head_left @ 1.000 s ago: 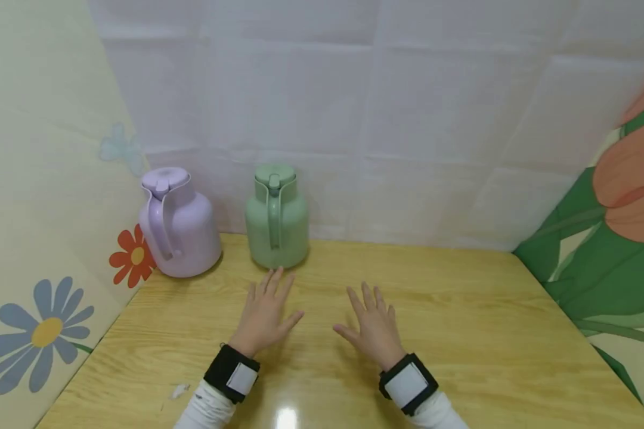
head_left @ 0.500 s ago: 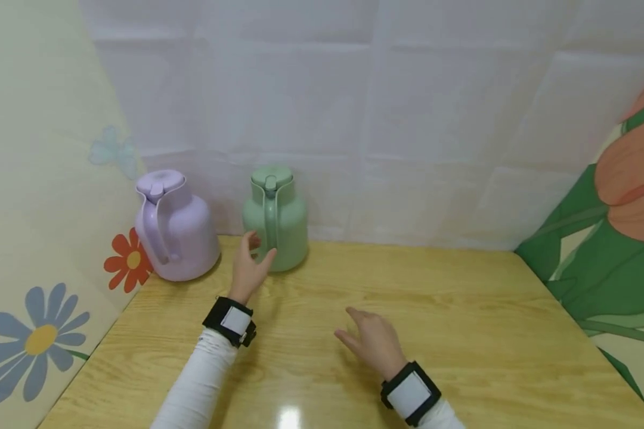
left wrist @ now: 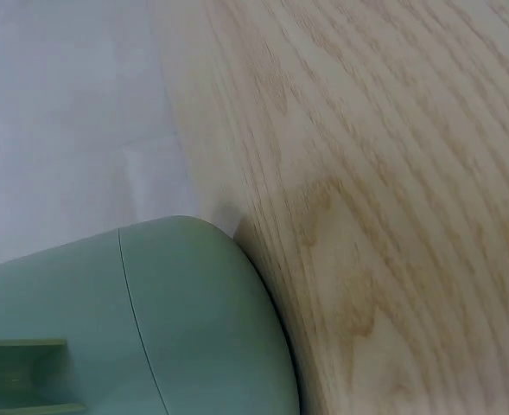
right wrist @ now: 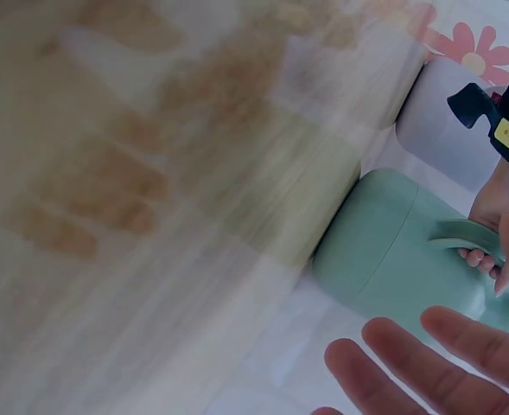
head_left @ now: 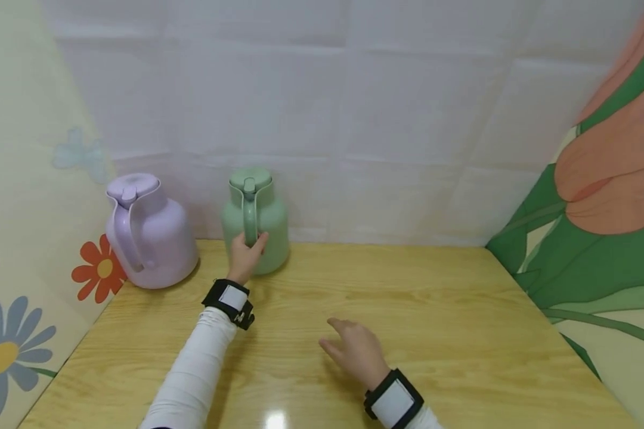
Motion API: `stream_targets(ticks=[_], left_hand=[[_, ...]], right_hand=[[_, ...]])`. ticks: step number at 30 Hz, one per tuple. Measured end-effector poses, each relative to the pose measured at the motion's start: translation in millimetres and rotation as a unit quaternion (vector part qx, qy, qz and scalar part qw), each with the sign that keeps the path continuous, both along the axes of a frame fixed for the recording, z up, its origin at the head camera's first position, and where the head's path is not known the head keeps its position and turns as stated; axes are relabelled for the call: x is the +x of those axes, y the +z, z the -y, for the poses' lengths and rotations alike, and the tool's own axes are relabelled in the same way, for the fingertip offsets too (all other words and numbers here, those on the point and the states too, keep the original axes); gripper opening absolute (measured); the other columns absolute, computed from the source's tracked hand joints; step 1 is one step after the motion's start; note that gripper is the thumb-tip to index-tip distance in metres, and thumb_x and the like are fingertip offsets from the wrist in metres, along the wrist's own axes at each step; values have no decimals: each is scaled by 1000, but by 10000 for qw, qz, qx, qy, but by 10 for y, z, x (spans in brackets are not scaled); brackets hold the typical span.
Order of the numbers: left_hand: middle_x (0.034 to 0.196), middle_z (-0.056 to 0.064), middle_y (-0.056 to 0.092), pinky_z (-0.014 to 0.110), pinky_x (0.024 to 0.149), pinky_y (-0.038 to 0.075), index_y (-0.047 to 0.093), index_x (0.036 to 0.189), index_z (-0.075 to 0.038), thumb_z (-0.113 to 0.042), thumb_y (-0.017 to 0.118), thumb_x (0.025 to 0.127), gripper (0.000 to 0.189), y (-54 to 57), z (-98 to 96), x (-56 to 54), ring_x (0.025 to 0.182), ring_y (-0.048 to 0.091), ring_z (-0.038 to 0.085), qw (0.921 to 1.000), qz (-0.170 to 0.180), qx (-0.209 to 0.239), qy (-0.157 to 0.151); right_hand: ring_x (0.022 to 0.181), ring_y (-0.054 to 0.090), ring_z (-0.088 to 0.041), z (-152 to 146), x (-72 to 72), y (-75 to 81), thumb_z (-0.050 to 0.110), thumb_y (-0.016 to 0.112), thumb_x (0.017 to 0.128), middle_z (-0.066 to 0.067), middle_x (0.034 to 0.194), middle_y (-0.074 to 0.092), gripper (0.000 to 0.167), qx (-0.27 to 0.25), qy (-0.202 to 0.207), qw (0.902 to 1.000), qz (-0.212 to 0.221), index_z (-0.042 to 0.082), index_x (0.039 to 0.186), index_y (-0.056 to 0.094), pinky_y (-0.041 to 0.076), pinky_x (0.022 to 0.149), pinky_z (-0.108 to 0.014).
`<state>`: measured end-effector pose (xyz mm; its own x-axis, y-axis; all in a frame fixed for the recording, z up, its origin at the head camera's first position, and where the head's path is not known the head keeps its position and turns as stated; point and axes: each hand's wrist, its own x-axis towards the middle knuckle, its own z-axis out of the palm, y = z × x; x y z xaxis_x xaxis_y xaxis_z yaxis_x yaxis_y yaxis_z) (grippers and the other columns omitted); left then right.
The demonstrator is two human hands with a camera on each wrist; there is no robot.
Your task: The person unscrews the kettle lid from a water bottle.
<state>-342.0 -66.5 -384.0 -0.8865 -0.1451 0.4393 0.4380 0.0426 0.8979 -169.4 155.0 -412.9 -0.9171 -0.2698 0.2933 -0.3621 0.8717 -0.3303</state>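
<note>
A green vacuum jug [head_left: 273, 219] stands upright on the wooden table, its handle [head_left: 250, 215] toward me. My left hand [head_left: 243, 259] grips the lower part of that handle; in the right wrist view the fingers of the left hand [right wrist: 494, 203] curl through it. The left wrist view has the lower body of the green jug [left wrist: 202, 320] with its base at the tabletop. My right hand [head_left: 358, 353] hovers over the table, apart from the jug, and holds nothing. Its fingers [right wrist: 435, 367] are loosely extended and spread in the right wrist view.
A lilac vacuum jug [head_left: 163, 238] stands to the left of the green one, near the flowered side wall. White cloth [head_left: 397, 131] hangs behind the wooden table [head_left: 434, 298]. A tulip-patterned wall [head_left: 612, 250] borders the right side.
My left hand has moved forward from above the table to the green jug and taken hold of its handle. My right hand's fingers have drawn in slightly. The view has shifted a little rightward.
</note>
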Motion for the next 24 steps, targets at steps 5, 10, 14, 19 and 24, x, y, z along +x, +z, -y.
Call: stream_targets(ticks=[5, 10, 14, 19, 24], left_hand=[[50, -3, 45, 22, 49, 39, 52, 65, -4, -9, 61, 85, 23, -37, 24, -47, 47, 45, 8, 9997, -3, -183, 180], [51, -3, 45, 23, 49, 39, 52, 66, -2, -8, 59, 84, 20, -3, 7, 1, 47, 45, 9, 9992, 28, -254, 304], [50, -3, 44, 24, 48, 36, 53, 67, -1, -6, 59, 84, 19, 17, -9, 63, 46, 43, 10, 9993, 119, -244, 266], [50, -3, 43, 25, 48, 35, 53, 67, -1, -5, 59, 84, 19, 10, -40, 143, 47, 41, 10, 9994, 117, -232, 241], [54, -1, 41, 26, 51, 34, 51, 66, -2, -5, 59, 83, 19, -10, -83, 257, 51, 40, 13, 9995, 133, -161, 241]], right_hand=[[89, 63, -30, 23, 11, 3, 30, 66, 82, -18, 100, 65, 39, -45, 44, 10000, 77, 0, 107, 63, 51, 72, -42], [89, 63, -30, 35, 0, 19, 29, 66, 83, -18, 100, 65, 38, -114, 110, 9998, -79, -1, 107, 63, 52, 71, -41], [88, 64, -30, 52, 1, 42, 28, 67, 82, -18, 99, 65, 37, -174, 140, 9996, -193, -1, 106, 64, 52, 70, -41], [88, 64, -29, 80, -12, 57, 27, 67, 82, -17, 99, 66, 37, -256, 163, 9992, -244, -1, 106, 64, 52, 70, -40], [86, 65, -26, 114, -33, 95, 27, 66, 83, -15, 97, 66, 36, -279, 212, 9987, -363, -1, 106, 64, 52, 69, -37]])
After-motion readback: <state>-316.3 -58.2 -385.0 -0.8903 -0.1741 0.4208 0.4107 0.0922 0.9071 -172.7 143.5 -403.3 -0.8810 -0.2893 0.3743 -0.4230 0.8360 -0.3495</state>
